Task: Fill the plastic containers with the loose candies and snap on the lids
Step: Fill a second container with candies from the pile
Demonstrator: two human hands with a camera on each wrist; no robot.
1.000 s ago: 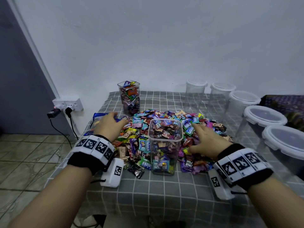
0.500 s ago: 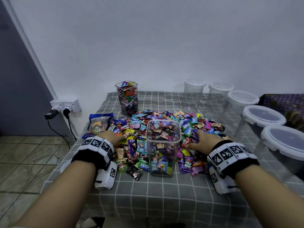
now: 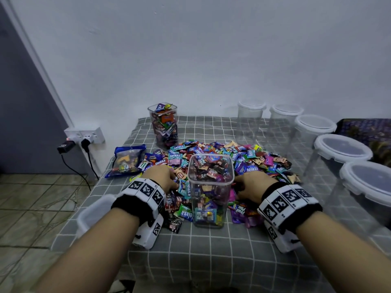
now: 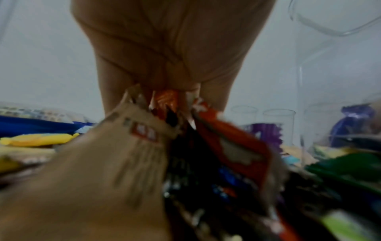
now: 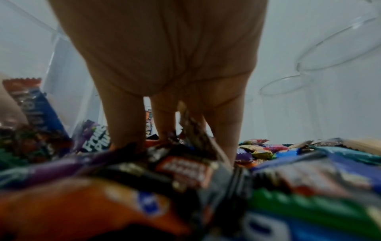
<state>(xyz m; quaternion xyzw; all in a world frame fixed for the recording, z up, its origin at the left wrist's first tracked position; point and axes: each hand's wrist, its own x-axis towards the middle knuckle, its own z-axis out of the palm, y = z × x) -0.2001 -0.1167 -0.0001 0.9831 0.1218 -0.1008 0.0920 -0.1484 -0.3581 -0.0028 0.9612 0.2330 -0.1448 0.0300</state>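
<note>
A clear square container [image 3: 210, 187], open and mostly full of wrapped candies, stands at the table's middle front. Loose candies [image 3: 239, 159] lie heaped behind and beside it. My left hand [image 3: 160, 178] sits on the heap just left of the container. In the left wrist view its fingers [image 4: 164, 73] bunch round beige, orange and red wrappers [image 4: 218, 135]. Just right of the container, my right hand [image 3: 251, 186] digs into the heap. Its fingers [image 5: 123, 117] curl down among the candies with the tips buried and a dark wrapper [image 5: 191, 127] caught between two.
A second open container [image 3: 163, 125] full of candies stands at the back. Several empty lidded containers [image 3: 342, 149] line the right side. A blue candy bag [image 3: 127, 159] lies at the left, a white-rimmed lid [image 3: 93, 212] at the left table edge [image 3: 69, 229], and a wall socket [image 3: 84, 135] beyond.
Both hands have drawn back toward me along the sides of the container, raking through the heap, and now close on candies. The blue bag is uncovered.
</note>
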